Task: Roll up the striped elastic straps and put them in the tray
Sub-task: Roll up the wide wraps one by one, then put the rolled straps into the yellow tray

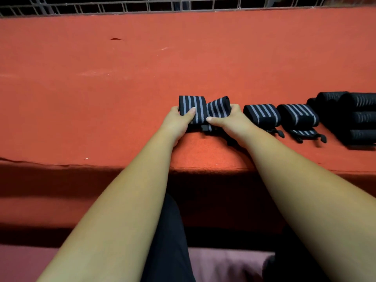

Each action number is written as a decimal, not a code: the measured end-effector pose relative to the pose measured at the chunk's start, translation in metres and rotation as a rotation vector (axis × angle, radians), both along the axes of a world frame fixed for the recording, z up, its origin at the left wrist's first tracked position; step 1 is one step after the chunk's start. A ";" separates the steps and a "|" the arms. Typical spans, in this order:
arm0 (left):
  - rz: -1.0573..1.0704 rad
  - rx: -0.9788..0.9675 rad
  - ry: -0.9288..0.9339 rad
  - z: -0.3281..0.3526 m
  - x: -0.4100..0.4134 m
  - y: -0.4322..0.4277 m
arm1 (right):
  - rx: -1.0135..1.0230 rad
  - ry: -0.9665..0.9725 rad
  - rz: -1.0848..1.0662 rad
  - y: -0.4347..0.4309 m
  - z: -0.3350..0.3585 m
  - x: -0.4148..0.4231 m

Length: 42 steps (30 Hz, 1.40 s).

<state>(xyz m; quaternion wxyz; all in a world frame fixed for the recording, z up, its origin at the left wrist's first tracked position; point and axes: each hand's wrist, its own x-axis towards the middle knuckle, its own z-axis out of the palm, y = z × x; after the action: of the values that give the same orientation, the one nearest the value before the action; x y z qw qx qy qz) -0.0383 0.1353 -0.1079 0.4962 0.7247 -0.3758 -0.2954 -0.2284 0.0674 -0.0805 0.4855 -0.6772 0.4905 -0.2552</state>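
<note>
Near the front edge of the red felt table [122, 78], in the head view, both hands grip one striped elastic strap [203, 107]. The left hand [179, 121] curls round its flat left part, thumb on top. The right hand [230, 119] clasps the twisted right part, thumb pressing the stripes. Just right of them lie a rolled strap [262, 115] and a second rolled strap [298, 115], loose ends trailing toward the person. Farther right sits a dark stack of rolls [354, 117] (any tray under it cannot be made out).
</note>
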 end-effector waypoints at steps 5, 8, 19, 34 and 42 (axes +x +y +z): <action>-0.173 0.202 -0.006 0.018 0.021 -0.031 | 0.212 0.330 0.095 -0.040 0.035 0.023; -0.221 0.417 0.101 0.041 0.042 -0.066 | 0.415 0.469 0.165 -0.087 0.048 0.055; -0.186 0.612 0.291 0.074 0.049 -0.082 | 0.670 0.567 0.183 -0.133 0.051 0.079; -0.193 0.539 0.504 0.265 -0.015 -0.120 | 0.654 -0.017 -0.267 -0.121 0.239 -0.025; -0.501 0.564 0.351 0.335 -0.150 -0.180 | 0.627 -0.171 -0.553 -0.123 0.285 -0.170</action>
<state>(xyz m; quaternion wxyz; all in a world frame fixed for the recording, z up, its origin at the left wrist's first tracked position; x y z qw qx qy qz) -0.1885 -0.0447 0.2275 0.2475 0.6569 -0.3547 -0.6177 -0.3984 -0.0552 0.2045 0.6202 -0.3161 0.6655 -0.2693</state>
